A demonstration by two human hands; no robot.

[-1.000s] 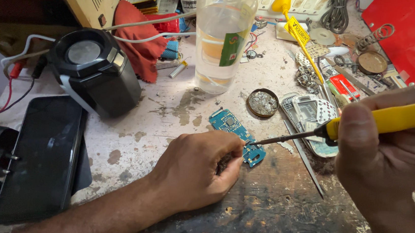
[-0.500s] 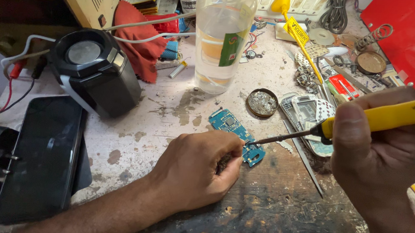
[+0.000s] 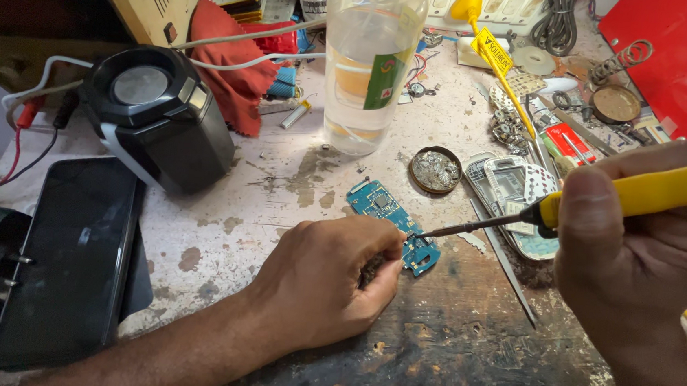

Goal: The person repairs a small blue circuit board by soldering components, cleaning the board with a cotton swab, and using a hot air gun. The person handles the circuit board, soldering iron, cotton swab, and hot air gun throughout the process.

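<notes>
On the worn bench (image 3: 277, 204), the left hand (image 3: 328, 286) rests with fingers pinched on the small blue circuit board (image 3: 394, 221) at centre. The right hand (image 3: 640, 265) grips a yellow-handled soldering iron (image 3: 596, 201), its tip touching the board.

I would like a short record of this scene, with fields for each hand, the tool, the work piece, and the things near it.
left hand: left hand rests on the workbench, fingers pinned on the blue circuit board
right hand: right hand grips the yellow-handled soldering iron
tool tip: touches the board's near end
behind the board: clear plastic bottle, small round tin
right of the board: opened phone casing
left side: black box-shaped device, dark phone
</notes>
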